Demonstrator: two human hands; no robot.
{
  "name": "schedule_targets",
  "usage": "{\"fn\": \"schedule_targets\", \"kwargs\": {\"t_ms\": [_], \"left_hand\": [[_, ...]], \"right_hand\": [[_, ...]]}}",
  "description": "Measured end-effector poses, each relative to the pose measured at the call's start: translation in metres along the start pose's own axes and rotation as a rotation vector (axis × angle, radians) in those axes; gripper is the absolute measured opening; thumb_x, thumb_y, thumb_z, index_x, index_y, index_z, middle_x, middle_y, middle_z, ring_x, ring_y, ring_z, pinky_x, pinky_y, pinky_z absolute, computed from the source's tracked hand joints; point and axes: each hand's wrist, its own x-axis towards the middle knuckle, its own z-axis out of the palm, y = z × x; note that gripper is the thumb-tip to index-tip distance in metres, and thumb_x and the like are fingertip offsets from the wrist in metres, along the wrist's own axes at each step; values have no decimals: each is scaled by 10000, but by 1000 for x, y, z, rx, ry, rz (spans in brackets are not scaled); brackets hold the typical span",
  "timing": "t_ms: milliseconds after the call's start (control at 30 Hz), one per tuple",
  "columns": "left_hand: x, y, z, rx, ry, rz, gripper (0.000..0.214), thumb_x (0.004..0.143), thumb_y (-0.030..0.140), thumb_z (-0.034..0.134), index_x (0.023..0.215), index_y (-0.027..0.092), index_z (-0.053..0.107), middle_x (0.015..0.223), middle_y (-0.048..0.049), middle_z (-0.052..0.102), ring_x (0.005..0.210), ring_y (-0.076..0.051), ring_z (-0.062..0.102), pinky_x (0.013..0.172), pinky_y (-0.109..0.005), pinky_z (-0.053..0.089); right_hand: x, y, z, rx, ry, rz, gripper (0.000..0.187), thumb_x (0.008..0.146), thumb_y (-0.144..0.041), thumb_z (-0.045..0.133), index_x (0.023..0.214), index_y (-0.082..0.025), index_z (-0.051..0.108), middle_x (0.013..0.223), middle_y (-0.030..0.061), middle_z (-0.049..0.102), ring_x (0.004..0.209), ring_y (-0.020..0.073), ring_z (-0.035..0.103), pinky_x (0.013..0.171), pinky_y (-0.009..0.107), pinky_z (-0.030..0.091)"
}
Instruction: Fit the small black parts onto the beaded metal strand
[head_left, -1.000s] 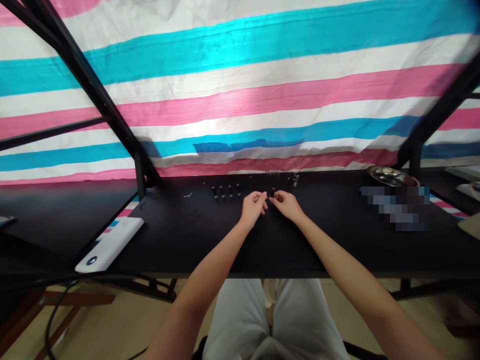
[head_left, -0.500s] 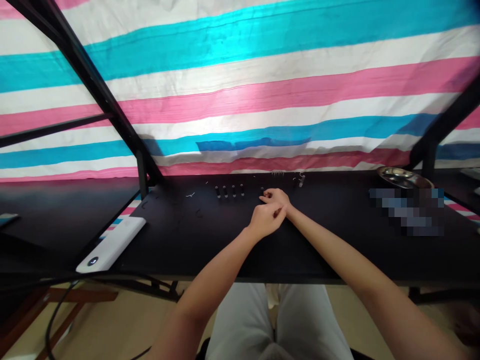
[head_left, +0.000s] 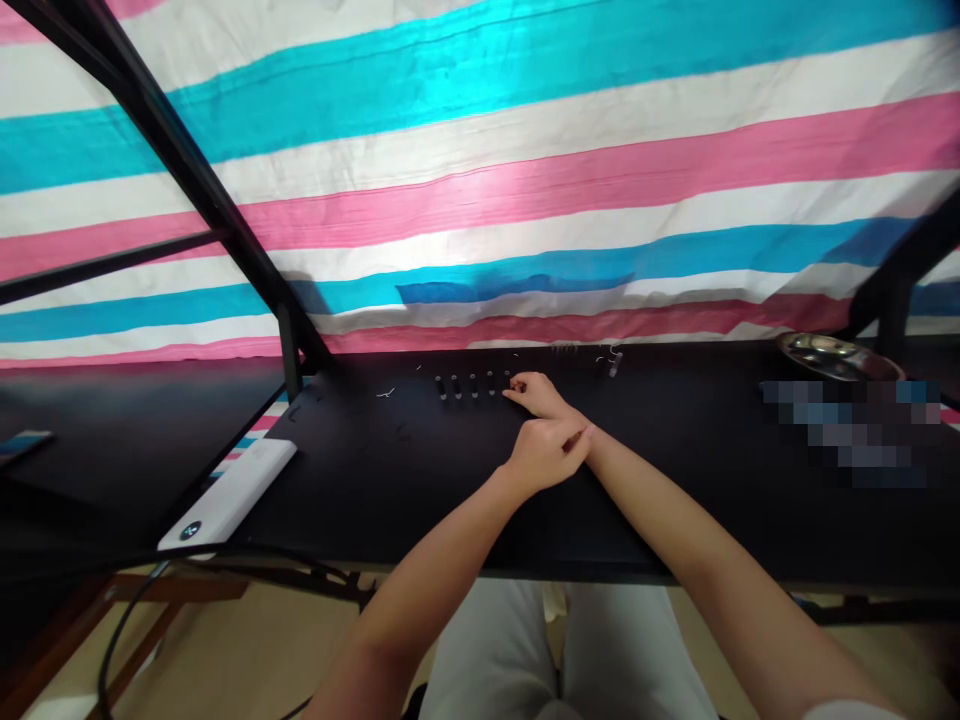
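While the left hand (head_left: 551, 453) is held close by the right wrist, the work is being done by the right hand (head_left: 536, 393), stretched out over the black table (head_left: 360, 490). And look, a small dark cylinder (head_left: 507, 375) is pinched there, clamped between thumb and fingers, with only its top left in sight! It is held at the right-hand end of a line, just beside four similar cylinders (head_left: 473, 387), which are neatly spaced; whether they are stood up or laid flat cannot be told. The left hand's fingers are curled over, but whether their tips are closed on anything cannot be made out. Out to the left, thin white scraps (head_left: 385, 393) are seen scattered, and a white device (head_left: 230, 495) with a round dark display is placed near the edge. Along the back, a clear little piece (head_left: 616, 367) can be spotted, and a shiny metal dish (head_left: 806, 350) is set far right, backed by a striped sheet (head_left: 480, 190) in blue, pink and white
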Motion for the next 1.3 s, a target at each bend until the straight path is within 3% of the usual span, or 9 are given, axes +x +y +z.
{"fn": "schedule_targets", "kwargs": {"t_ms": [267,433,633,733,867,967,1067,1167,1300], "left_hand": [[-1,-3,1,-13,-10,-40,343,868,301,415,594,144,550,500,13,521,436,-57,434,472,-187,338],[-1,-4,1,-20,-22,-65,330,867,309,418,623,145,567,505,13,530,445,-58,449,477,-182,340],[0,-3,0,-8,-17,-60,324,858,306,430,608,144,558,486,19,507,431,-54,428,471,-180,325],[0,-2,0,-11,-35,-55,320,863,307,423,623,148,563,487,23,499,441,-55,433,481,-178,329],[0,-1,-1,-17,-52,-71,316,872,312,410,644,156,564,501,28,503,450,-53,437,488,-175,330],[1,-1,-1,-18,-48,-88,313,873,317,407,653,160,564,511,29,511,454,-54,440,488,-175,329],[1,-1,-1,-23,-41,-94,317,872,321,407,649,160,564,513,27,512,456,-55,443,487,-174,328],[0,-1,0,-30,-41,-104,325,871,326,407,640,162,566,511,24,510,455,-56,443,483,-172,327],[0,-3,1,-34,-50,-115,328,871,336,399,648,166,570,517,20,516,457,-60,445,483,-173,329]], "right_hand": [[-2,0,-1,-38,-3,5,176,744,-323,619,791,-158,658,658,-5,579,583,98,473,573,226,346],[-10,3,-7,-128,-17,-77,251,761,-343,608,914,-148,648,721,16,574,671,124,496,657,247,381],[-31,5,-24,-220,-35,-63,116,793,-241,531,846,-164,601,766,23,558,719,131,487,695,253,380],[-38,11,-39,-302,-30,35,76,777,-190,494,774,-174,568,811,36,558,751,138,496,686,251,380],[-45,30,-66,-372,-80,305,97,757,-245,511,800,-180,570,914,65,572,810,171,540,686,277,406],[-53,47,-90,-425,-109,525,226,762,-347,535,868,-154,587,1005,123,569,913,233,561,762,334,426],[-61,59,-105,-488,2,714,439,767,-413,537,1067,-92,536,1133,207,510,1063,304,509,840,404,414],[-65,66,-108,-474,105,765,549,759,-468,540,1144,-80,491,1185,224,476,1111,324,476,868,440,399],[-60,71,-97,-452,228,700,531,737,-497,556,1090,-100,531,1131,197,519,1071,325,493,860,443,386]]}}
